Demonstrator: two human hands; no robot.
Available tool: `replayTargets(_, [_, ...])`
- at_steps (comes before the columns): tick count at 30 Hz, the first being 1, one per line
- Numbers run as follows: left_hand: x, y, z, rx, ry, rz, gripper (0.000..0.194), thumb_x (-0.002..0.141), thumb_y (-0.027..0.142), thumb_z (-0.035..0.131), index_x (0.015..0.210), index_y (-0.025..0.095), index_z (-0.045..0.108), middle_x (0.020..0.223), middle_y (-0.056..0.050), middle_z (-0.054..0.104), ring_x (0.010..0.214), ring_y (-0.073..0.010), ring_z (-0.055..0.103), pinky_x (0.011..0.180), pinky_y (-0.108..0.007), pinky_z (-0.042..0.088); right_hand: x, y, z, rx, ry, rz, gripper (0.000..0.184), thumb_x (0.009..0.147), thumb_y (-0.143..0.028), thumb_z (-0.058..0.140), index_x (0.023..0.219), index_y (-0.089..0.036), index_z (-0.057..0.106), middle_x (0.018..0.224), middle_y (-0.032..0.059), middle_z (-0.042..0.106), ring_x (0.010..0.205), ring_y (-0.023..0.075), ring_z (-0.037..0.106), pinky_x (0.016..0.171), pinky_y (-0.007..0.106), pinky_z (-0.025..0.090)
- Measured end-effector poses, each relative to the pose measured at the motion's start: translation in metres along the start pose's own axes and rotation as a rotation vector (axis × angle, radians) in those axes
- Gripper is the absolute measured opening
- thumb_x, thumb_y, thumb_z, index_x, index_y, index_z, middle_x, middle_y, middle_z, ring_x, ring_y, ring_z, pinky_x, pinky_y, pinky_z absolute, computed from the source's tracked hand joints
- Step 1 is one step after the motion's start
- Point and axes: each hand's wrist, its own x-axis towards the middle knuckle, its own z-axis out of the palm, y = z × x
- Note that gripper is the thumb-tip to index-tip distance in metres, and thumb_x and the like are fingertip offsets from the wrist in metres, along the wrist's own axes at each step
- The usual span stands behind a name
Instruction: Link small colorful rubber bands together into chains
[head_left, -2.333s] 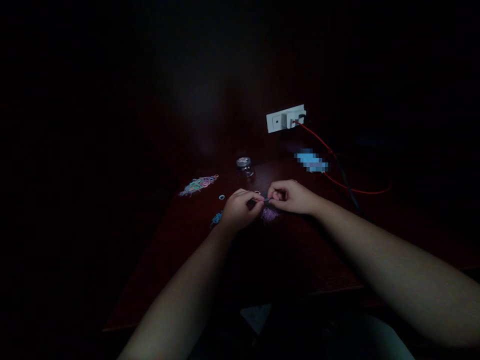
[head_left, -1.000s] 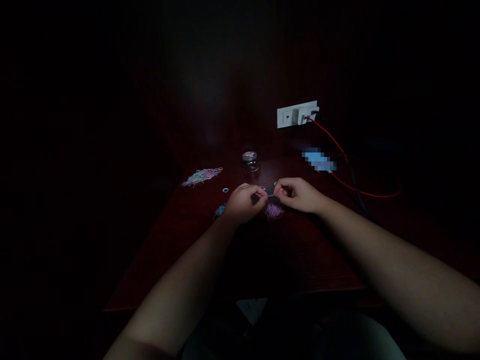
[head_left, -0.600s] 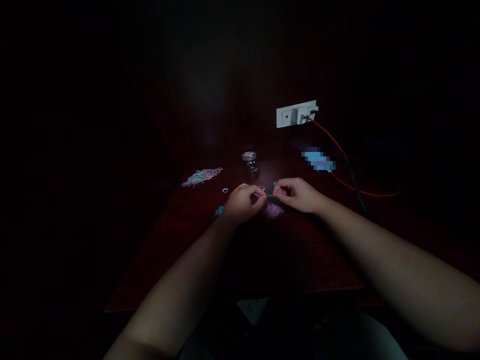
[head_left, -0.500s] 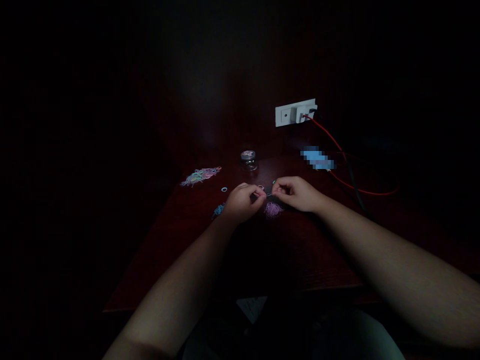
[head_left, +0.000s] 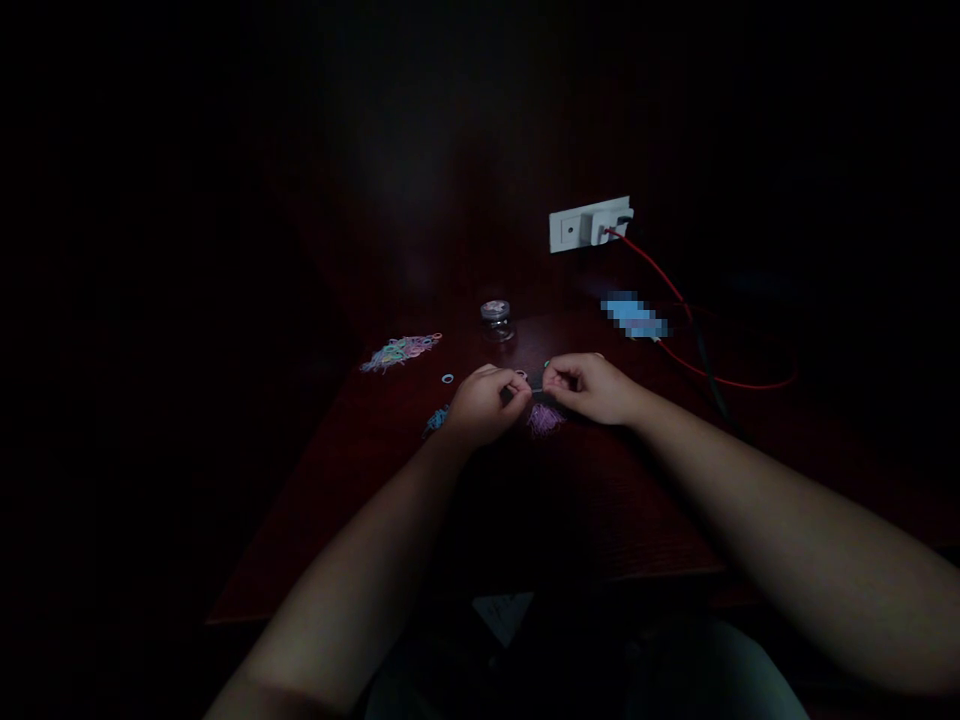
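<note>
A thin, pale rubber band (head_left: 536, 390) runs between my two hands, drawn out to a short line. One end is pinched in the fingertips of my left hand (head_left: 484, 408), the other in those of my right hand (head_left: 596, 388). Just below the gap lies a heap of purple rubber bands (head_left: 545, 421). Partly behind my left wrist is a small heap of blue rubber bands (head_left: 436, 420). A single light-blue band (head_left: 448, 379) rests beyond it. Pink and green bits near my fingertips are mostly hidden.
A mixed pile of coloured rubber bands (head_left: 401, 352) lies at the far left of the dark red table (head_left: 330, 500). A small clear lidded jar (head_left: 496, 318) stands at the back. On the right, a red cable (head_left: 731, 380) loops from a wall socket (head_left: 571, 231) past a blurred blue object (head_left: 634, 315).
Both hands keep almost the same place and pinch. The band between them looks slightly thinner and straighter; otherwise the view has only shifted a little.
</note>
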Motion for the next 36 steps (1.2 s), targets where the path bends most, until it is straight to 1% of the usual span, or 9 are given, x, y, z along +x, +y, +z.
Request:
replayTargets(3, [0.0002, 0.0012, -0.0007, -0.005, -0.007, 0.004, 0.011, 0.084, 0.023, 0.056, 0.078, 0.020, 0.065, 0.080, -0.001, 0.068, 0.080, -0.0162, 0.058, 0.076, -0.029, 0.046, 0.0003, -0.0003, 0.0006, -0.005, 0.004, 0.009, 0.013, 0.078, -0.024, 0.055, 0.074, -0.014, 0.061, 0.063, 0.0000, 0.054, 0.058, 0.0096, 0.046, 0.055, 0.022, 0.035])
replayTargets(8, [0.0000, 0.0004, 0.0004, -0.023, 0.013, 0.021, 0.009, 0.084, 0.023, 0.056, 0.082, 0.020, 0.064, 0.085, -0.001, 0.069, 0.084, -0.0162, 0.059, 0.081, -0.031, 0.046, 0.0009, 0.0013, 0.0015, 0.059, 0.009, 0.022, 0.012, 0.077, -0.025, 0.057, 0.076, -0.014, 0.062, 0.064, 0.0000, 0.054, 0.057, 0.0097, 0.047, 0.054, 0.022, 0.037])
replayTargets(11, [-0.0004, 0.0002, 0.0009, -0.031, 0.007, 0.032, 0.006, 0.083, 0.021, 0.058, 0.081, 0.021, 0.064, 0.084, 0.000, 0.069, 0.083, -0.0160, 0.059, 0.082, -0.031, 0.046, 0.0010, 0.0026, 0.0015, 0.034, 0.000, 0.022, 0.012, 0.076, -0.024, 0.057, 0.077, -0.014, 0.063, 0.063, 0.0001, 0.055, 0.057, 0.0097, 0.047, 0.054, 0.022, 0.037])
replayTargets(22, [-0.0004, -0.0003, 0.0019, -0.047, 0.010, 0.016, 0.005, 0.081, 0.023, 0.062, 0.081, 0.021, 0.066, 0.082, 0.000, 0.069, 0.080, -0.0160, 0.060, 0.079, -0.031, 0.046, 0.0010, 0.0036, 0.0020, 0.030, -0.007, 0.011, 0.011, 0.075, -0.024, 0.058, 0.077, -0.014, 0.063, 0.062, -0.0004, 0.054, 0.056, 0.0094, 0.047, 0.053, 0.022, 0.036])
replayTargets(27, [-0.0001, 0.0006, 0.0013, -0.047, 0.002, 0.001, 0.006, 0.081, 0.023, 0.061, 0.081, 0.021, 0.066, 0.081, -0.001, 0.070, 0.081, -0.0166, 0.060, 0.079, -0.032, 0.047, 0.0008, 0.0041, 0.0015, 0.030, -0.019, 0.011, 0.012, 0.076, -0.025, 0.058, 0.077, -0.014, 0.063, 0.064, 0.0003, 0.055, 0.058, 0.0099, 0.048, 0.054, 0.023, 0.037])
replayTargets(32, [-0.0002, 0.0020, -0.0010, -0.041, -0.031, 0.001, 0.006, 0.080, 0.023, 0.061, 0.079, 0.021, 0.066, 0.080, 0.000, 0.070, 0.079, -0.0166, 0.060, 0.078, -0.031, 0.046, 0.0008, 0.0062, -0.0006, 0.005, -0.028, 0.022, 0.011, 0.076, -0.024, 0.058, 0.077, -0.014, 0.063, 0.065, 0.0006, 0.056, 0.057, 0.0098, 0.049, 0.055, 0.023, 0.037])
replayTargets(36, [-0.0008, 0.0030, -0.0015, -0.044, -0.043, 0.020, 0.005, 0.078, 0.022, 0.060, 0.076, 0.021, 0.065, 0.077, 0.000, 0.069, 0.076, -0.0156, 0.060, 0.075, -0.030, 0.046, 0.0006, 0.0073, -0.0020, 0.001, -0.035, 0.004, 0.010, 0.076, -0.022, 0.057, 0.077, -0.014, 0.062, 0.066, 0.0008, 0.057, 0.059, 0.0102, 0.049, 0.057, 0.023, 0.038])
